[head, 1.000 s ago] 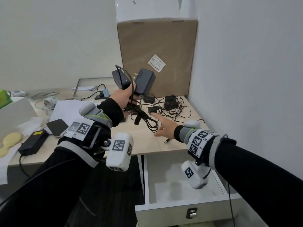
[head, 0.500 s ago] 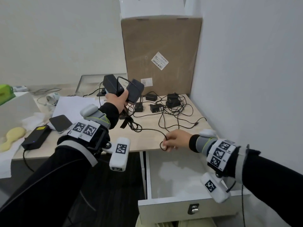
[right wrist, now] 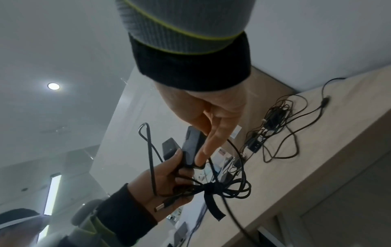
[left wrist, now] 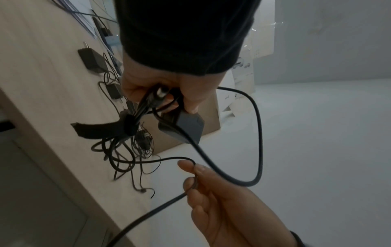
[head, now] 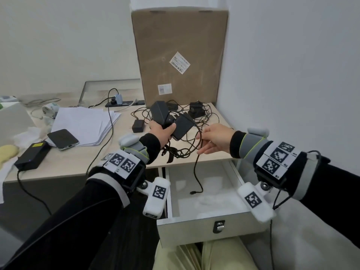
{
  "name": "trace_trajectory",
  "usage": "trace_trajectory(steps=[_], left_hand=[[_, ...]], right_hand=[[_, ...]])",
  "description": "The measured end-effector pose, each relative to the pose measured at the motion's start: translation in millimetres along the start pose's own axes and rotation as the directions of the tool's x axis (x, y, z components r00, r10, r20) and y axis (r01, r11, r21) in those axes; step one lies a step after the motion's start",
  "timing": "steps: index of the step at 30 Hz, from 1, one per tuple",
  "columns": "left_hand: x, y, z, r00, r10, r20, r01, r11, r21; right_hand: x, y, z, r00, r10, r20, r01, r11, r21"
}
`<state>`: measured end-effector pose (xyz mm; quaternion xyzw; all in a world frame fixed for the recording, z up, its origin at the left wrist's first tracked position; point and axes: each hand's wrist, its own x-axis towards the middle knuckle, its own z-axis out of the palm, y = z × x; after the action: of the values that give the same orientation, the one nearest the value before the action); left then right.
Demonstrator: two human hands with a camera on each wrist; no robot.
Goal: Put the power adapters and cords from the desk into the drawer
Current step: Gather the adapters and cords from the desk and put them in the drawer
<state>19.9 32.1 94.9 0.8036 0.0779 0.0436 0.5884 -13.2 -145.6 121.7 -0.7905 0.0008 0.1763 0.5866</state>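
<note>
Power adapters [head: 168, 117], two of them, sit bunched in the left hand [head: 160, 131] above the desk [head: 78, 162]. Compared to half a second back, the right hand [head: 214, 140] has lifted from the desk edge and now pinches their loose cord [head: 196, 172], whose plug dangles into the open drawer [head: 202, 228]. Left wrist view: fingers [left wrist: 191, 100] clamp adapter and strapped coil. Right wrist view: more adapters [right wrist: 255, 145] wait on the desk, so I'd guess this bundle drops in next.

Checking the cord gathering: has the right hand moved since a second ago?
Yes. The right hand went from the light wooden desk surface to its front edge, then lifted, pinching the thin black cord.
</note>
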Motion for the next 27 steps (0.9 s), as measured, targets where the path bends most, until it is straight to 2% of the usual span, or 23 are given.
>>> trace_trajectory(steps=[3,6,11,14,18,27], left_hand=[[-8,-13,21,0.992,-0.049,0.117,0.039,0.996,0.083],[-19,-27,40,0.98,-0.106,0.166,0.075,0.98,0.184],[-35,-46,66,0.956,-0.185,0.228,0.116,0.951,0.286],[-49,-53,77,0.933,-0.233,0.275,0.124,0.924,0.361],[-67,-58,83,0.927,-0.253,0.275,0.118,0.897,0.426],[-83,-62,78,0.925,-0.25,0.285,0.115,0.901,0.419]], right_hand=[[-5,17,-8,0.998,0.054,-0.013,-0.054,0.996,-0.068],[-9,38,-15,0.99,0.139,-0.008,-0.138,0.976,-0.171],[-15,78,-17,0.954,0.3,-0.015,-0.285,0.888,-0.36],[-24,97,-17,0.927,0.375,0.004,-0.33,0.82,-0.468],[-38,118,-11,0.897,0.436,0.067,-0.32,0.748,-0.581],[-39,127,-5,0.934,0.343,0.101,-0.182,0.699,-0.691]])
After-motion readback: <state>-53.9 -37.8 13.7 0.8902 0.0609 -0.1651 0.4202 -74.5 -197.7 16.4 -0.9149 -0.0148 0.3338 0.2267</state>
